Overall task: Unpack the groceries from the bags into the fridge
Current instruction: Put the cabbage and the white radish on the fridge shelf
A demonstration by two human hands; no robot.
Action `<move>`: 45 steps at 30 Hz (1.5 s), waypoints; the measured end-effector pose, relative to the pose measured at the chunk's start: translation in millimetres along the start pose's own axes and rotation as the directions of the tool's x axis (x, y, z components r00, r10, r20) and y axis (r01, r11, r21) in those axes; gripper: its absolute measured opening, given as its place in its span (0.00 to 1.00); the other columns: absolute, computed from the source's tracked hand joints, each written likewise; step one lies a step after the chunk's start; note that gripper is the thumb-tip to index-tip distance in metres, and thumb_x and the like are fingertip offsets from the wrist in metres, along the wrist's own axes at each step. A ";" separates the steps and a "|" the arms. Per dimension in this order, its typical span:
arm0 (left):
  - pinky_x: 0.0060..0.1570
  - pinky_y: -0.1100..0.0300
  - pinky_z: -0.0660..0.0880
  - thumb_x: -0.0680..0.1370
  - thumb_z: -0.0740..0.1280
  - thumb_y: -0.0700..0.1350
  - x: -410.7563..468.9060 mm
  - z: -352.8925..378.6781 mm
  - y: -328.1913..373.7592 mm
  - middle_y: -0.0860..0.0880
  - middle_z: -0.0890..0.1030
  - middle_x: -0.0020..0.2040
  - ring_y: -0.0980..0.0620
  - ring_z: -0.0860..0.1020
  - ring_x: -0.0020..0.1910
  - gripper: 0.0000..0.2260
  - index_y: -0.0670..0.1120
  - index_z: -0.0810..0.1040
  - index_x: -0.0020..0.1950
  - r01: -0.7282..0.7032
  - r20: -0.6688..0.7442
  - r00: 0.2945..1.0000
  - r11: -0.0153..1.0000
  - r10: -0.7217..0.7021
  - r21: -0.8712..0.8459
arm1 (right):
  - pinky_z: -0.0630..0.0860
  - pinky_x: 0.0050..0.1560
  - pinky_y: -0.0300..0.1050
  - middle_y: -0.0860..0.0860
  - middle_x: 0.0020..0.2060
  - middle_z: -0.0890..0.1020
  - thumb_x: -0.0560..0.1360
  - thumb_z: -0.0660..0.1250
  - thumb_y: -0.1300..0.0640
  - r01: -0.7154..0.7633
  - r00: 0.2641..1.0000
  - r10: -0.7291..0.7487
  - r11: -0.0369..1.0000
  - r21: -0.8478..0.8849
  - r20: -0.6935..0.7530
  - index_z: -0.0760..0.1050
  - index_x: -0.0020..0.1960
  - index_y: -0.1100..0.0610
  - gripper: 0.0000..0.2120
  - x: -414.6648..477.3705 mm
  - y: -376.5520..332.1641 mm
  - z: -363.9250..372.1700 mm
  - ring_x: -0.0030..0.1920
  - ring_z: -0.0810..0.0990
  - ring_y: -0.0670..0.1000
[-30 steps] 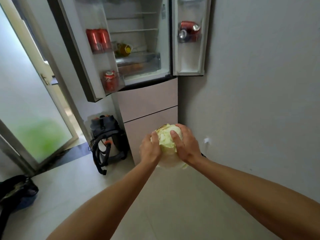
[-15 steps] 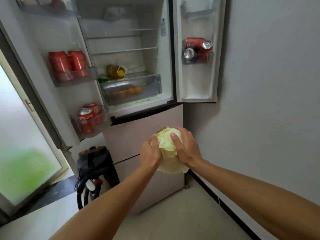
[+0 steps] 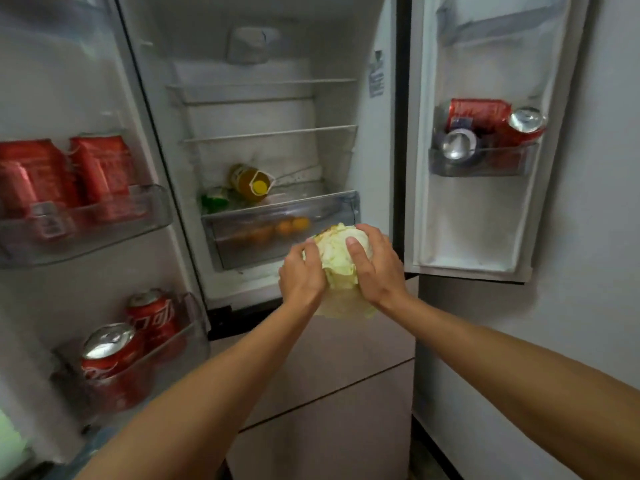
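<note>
Two hands are needed for one cabbage (image 3: 337,261). The left hand (image 3: 301,277) is curled round its left side. The right hand (image 3: 379,268) is curled round its right side, with the thumb laid across the front. The cabbage is held up in the air, just in front of the open fridge (image 3: 332,57), low down by the right end of the clear drawer (image 3: 249,249). It has not been put inside yet.

Further in, some food is already stored. Oranges (image 3: 291,226) can be seen through the drawer front. On the shelf above the drawer a yellow bottle (image 3: 251,181) is laid on its side. Something green (image 3: 213,201) is seen beside it, too blurred to be named. Two wire racks (image 3: 270,133) are fitted higher up.

Out at the sides, red cans (image 3: 65,174) are stood in the upper bin of the left door (image 3: 69,292), and more cans (image 3: 110,355) are kept in the bin below. In the right door (image 3: 467,223) a few cans (image 3: 485,128) are piled on their sides.

So part of the job looks done, and the cabbage is the thing being dealt with now. A place must be picked for it. The drawer is shut, so it would have to be pulled out first if the cabbage is meant for it, and one hand would have to be freed for that. The bags cannot be seen, so how much is left in them cannot be told.
</note>
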State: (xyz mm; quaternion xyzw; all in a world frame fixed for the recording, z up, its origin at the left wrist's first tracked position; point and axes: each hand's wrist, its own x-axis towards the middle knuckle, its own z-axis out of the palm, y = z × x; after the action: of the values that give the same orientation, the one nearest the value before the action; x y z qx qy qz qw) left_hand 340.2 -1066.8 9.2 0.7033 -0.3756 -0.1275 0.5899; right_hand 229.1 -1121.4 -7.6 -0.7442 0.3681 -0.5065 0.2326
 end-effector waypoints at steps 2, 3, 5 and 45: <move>0.62 0.46 0.71 0.81 0.53 0.56 47.1 12.6 7.8 0.43 0.78 0.61 0.42 0.75 0.58 0.20 0.48 0.76 0.64 -0.019 0.000 1.000 0.999 0.019 -0.026 | 0.66 0.53 0.39 0.51 0.63 0.73 0.76 0.52 0.38 0.014 1.000 -0.013 1.000 0.008 -0.027 0.67 0.69 0.50 0.26 44.9 6.8 14.4 0.55 0.72 0.46; 0.62 0.46 0.72 0.81 0.53 0.56 69.9 18.8 12.8 0.43 0.78 0.61 0.43 0.75 0.58 0.20 0.48 0.75 0.64 -0.022 -0.001 1.000 0.999 0.022 -0.036 | 0.66 0.54 0.40 0.51 0.63 0.73 0.76 0.52 0.38 0.011 0.999 -0.011 1.000 0.009 -0.042 0.67 0.69 0.50 0.27 66.7 9.6 20.6 0.56 0.73 0.47; 0.62 0.45 0.72 0.81 0.53 0.57 114.8 32.1 25.1 0.43 0.77 0.63 0.42 0.75 0.59 0.20 0.48 0.75 0.65 -0.041 0.003 0.999 0.998 0.042 -0.049 | 0.68 0.55 0.42 0.51 0.63 0.72 0.75 0.51 0.37 0.011 0.997 -0.010 1.000 0.009 -0.073 0.67 0.69 0.50 0.27 109.6 13.4 32.1 0.57 0.75 0.50; 0.63 0.48 0.72 0.73 0.63 0.55 609.4 202.0 0.1 0.41 0.74 0.66 0.40 0.73 0.63 0.29 0.48 0.64 0.73 0.049 0.019 0.999 0.999 -0.049 -0.007 | 0.72 0.57 0.50 0.64 0.56 0.80 0.78 0.51 0.46 -0.176 0.984 0.176 0.981 0.084 0.008 0.78 0.56 0.66 0.27 578.2 184.6 230.5 0.56 0.78 0.59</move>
State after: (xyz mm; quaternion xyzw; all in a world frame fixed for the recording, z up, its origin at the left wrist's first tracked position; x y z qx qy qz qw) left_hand 632.0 -1628.8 115.2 0.7088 -0.3633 -0.1498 0.5858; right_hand 509.6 -1695.2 109.1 -0.6984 0.4106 -0.4990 0.3075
